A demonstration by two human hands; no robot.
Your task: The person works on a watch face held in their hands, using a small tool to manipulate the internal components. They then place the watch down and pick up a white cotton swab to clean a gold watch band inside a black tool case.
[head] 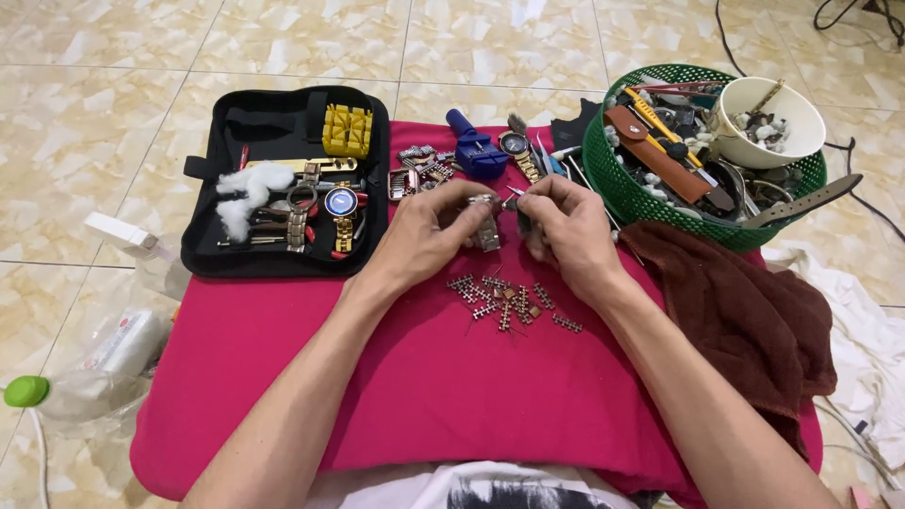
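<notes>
- Left hand closed on a metal watch band, pinched betw. thumb & fingers, over middle of red cushion.
- Right hand closed on a thin metal tool; tip sits right at top of band.
- Loose band links scattered on cushion just below both hands.
- Blue tool & a watch lie near cushion's far edge, behind hands.
- Black tool case open to the left w/ yellow block, cotton wad, blue-faced watch.
- Green basket to the right, white bowl inside.
- Brown cloth beside basket.
</notes>
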